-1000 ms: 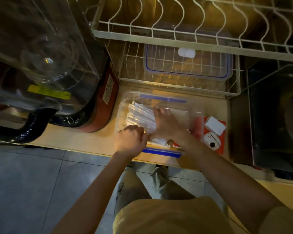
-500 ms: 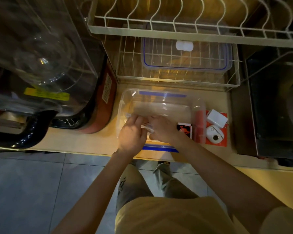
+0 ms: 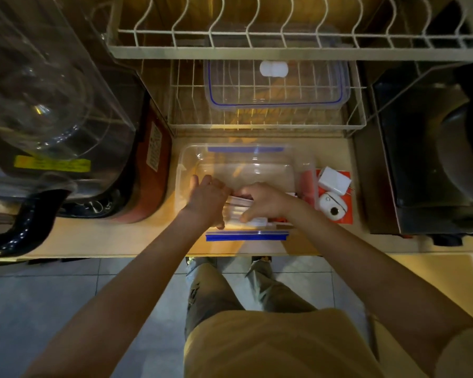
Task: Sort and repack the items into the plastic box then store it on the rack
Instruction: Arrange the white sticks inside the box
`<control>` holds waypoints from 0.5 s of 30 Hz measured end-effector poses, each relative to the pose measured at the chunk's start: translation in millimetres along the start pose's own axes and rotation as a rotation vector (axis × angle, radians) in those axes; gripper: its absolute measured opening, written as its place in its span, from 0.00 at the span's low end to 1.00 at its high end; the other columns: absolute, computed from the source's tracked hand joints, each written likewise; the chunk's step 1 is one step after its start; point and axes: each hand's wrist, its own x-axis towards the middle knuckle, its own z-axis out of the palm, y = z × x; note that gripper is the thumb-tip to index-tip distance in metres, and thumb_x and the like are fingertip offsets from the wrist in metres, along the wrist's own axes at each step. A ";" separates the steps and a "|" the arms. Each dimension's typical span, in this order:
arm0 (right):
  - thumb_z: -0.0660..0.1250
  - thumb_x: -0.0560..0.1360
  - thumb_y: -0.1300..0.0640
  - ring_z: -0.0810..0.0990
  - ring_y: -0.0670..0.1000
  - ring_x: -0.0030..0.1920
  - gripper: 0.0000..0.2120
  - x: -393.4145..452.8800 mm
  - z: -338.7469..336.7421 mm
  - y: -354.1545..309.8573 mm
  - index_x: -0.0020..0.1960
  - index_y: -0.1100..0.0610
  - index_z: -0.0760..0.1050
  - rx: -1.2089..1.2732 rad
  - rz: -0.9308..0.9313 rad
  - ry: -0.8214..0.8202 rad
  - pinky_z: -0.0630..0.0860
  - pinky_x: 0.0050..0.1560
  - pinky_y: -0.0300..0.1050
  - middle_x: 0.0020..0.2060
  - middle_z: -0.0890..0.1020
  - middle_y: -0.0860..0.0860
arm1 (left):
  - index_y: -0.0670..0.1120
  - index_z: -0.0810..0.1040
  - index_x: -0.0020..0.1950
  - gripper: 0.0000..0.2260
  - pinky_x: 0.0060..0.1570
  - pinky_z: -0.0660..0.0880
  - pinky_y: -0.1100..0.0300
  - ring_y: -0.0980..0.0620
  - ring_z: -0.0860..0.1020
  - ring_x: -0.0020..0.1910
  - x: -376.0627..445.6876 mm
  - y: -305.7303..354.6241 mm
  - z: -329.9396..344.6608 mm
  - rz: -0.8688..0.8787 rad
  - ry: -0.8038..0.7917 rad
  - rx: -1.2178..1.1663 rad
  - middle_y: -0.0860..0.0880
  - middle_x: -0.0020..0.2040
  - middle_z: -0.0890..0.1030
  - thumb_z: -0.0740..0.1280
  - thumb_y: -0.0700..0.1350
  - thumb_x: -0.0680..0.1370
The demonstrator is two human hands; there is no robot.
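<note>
Between the two hands, at the near edge of the plastic box [image 3: 246,165], the fingers [image 3: 247,215] of the right hand [image 3: 265,201] curl over a bundle of white packets [image 3: 241,211], and the left hand [image 3: 206,200] closes on the same bundle from its 9 o'clock side, thumb up and fingertips tucked under. Both hands grasp it, and whether it rests on the box floor or hangs just above it cannot be told. A red-printed item [image 3: 280,221] peeks out under the right wrist, also inside the box. Most of the box, toward 12 o'clock, shows only bare clear floor, so packing looks barely under way.

Outward at 3 o'clock, just beside the box on the desk [image 3: 120,236], a white charger block [image 3: 334,180] and a round white device [image 3: 333,205] lie on a red card [image 3: 348,214], apparently not yet packed. A reddish upright piece against the box's right wall is too blurred to name.

At 12 o'clock, the clear lid [image 3: 276,85] with its blue seal lies in the lower tier of the wire rack [image 3: 257,126], off the box. Judging from this, the remaining items must go in, the lid be fetched and snapped on, and the box lifted onto the rack.
</note>
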 end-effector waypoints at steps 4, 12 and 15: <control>0.63 0.76 0.61 0.77 0.57 0.59 0.14 -9.0 -6.9 7.4 0.60 0.62 0.75 0.118 0.028 0.072 0.73 0.60 0.51 0.58 0.79 0.60 | 0.50 0.58 0.73 0.38 0.70 0.54 0.42 0.41 0.61 0.71 3.5 8.5 1.9 0.089 0.035 0.069 0.43 0.72 0.64 0.73 0.52 0.67; 0.62 0.77 0.56 0.76 0.53 0.60 0.14 -24.6 -14.5 22.0 0.60 0.58 0.76 0.373 0.101 0.239 0.70 0.61 0.46 0.59 0.79 0.54 | 0.48 0.60 0.68 0.36 0.65 0.67 0.45 0.42 0.65 0.68 14.6 15.8 6.5 0.167 0.054 0.069 0.45 0.69 0.66 0.74 0.51 0.65; 0.60 0.78 0.54 0.77 0.55 0.57 0.13 -24.4 -13.1 27.2 0.56 0.59 0.77 0.396 0.128 0.285 0.72 0.63 0.53 0.55 0.81 0.56 | 0.46 0.62 0.67 0.31 0.59 0.70 0.48 0.43 0.70 0.64 16.1 19.7 7.6 0.152 0.068 0.068 0.44 0.66 0.70 0.72 0.47 0.68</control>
